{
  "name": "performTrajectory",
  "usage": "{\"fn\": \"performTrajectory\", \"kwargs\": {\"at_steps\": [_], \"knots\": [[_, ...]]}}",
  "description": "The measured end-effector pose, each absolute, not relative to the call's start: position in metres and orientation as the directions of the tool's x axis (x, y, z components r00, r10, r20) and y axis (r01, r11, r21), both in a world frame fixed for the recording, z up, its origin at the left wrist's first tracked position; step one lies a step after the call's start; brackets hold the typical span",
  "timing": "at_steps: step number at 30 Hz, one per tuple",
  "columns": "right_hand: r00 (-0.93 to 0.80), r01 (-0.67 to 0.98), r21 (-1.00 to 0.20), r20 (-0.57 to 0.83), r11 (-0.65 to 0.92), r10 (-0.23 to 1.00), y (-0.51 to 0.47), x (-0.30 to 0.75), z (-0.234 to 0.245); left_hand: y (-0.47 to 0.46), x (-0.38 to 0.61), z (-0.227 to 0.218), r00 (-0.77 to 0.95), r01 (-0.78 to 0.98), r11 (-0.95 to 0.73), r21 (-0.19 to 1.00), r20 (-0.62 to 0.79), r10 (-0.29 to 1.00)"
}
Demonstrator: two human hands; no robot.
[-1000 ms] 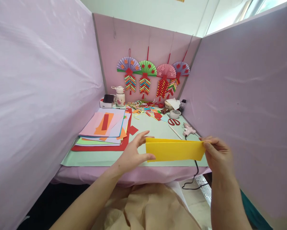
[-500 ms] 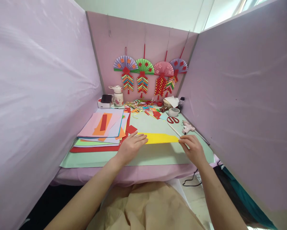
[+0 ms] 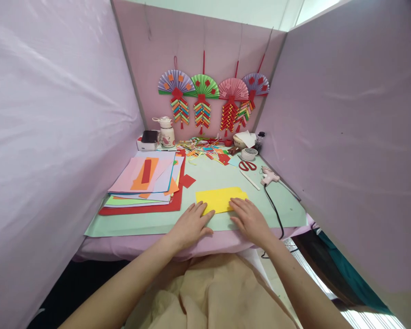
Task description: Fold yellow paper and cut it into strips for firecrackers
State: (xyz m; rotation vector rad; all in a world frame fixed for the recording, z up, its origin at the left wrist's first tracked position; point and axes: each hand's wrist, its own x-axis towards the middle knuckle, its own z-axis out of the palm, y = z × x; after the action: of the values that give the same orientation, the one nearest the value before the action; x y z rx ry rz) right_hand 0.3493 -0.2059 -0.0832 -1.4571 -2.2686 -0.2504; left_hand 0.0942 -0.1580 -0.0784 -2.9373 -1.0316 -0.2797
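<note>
A sheet of yellow paper (image 3: 216,199) lies on the pale green mat (image 3: 140,227) right in front of me. My left hand (image 3: 192,224) rests on its lower left edge, fingers spread and fingertips on the paper. On the lower right part of the sheet lies my right hand (image 3: 249,218), fingers stretched out flat and thumb apart. Left of the sheet is a small red paper piece (image 3: 187,181). A white pen-like stick (image 3: 249,180) lies beyond its right end.
A stack of coloured paper (image 3: 123,176) covers the left side. Red-handled scissors (image 3: 247,166) and a glue gun (image 3: 269,176) with a black cord are at right. Paper scraps (image 3: 208,153), a bottle (image 3: 167,132) and a bowl (image 3: 239,140) stand behind. Paper fan ornaments (image 3: 205,87) hang at the back.
The yellow paper, held raised at its right end before, now lies lower and nearer me on the mat. My right hand has moved left and down onto it; my left hand has come slightly nearer.
</note>
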Motion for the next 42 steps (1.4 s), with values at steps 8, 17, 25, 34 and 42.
{"fn": "performTrajectory", "kwargs": {"at_steps": [8, 17, 25, 34, 42], "knots": [[-0.361, 0.910, -0.067, 0.352, 0.408, 0.863, -0.209, 0.329, -0.097, -0.163, 0.111, -0.078, 0.782, 0.585, -0.807, 0.082, 0.206, 0.588], [-0.356, 0.915, -0.048, 0.374, 0.401, 0.856, -0.213, 0.318, -0.099, -0.174, 0.146, -0.083, 0.727, 0.674, -0.730, 0.117, 0.073, 0.683], [-0.273, 0.944, -0.075, 0.367, 0.320, 0.889, -0.215, 0.332, -0.097, -0.181, 0.121, -0.076, 0.711, 0.700, -0.711, 0.067, 0.034, 0.703], [-0.163, 0.981, -0.029, 0.412, 0.192, 0.896, -0.221, 0.375, -0.111, -0.195, 0.094, -0.074, 0.673, 0.736, -0.677, 0.006, 0.102, 0.733], [-0.157, 0.982, -0.023, 0.469, 0.190, 0.869, -0.224, 0.383, -0.105, -0.191, 0.098, -0.078, 0.667, 0.728, -0.686, 0.017, 0.219, 0.713]]}}
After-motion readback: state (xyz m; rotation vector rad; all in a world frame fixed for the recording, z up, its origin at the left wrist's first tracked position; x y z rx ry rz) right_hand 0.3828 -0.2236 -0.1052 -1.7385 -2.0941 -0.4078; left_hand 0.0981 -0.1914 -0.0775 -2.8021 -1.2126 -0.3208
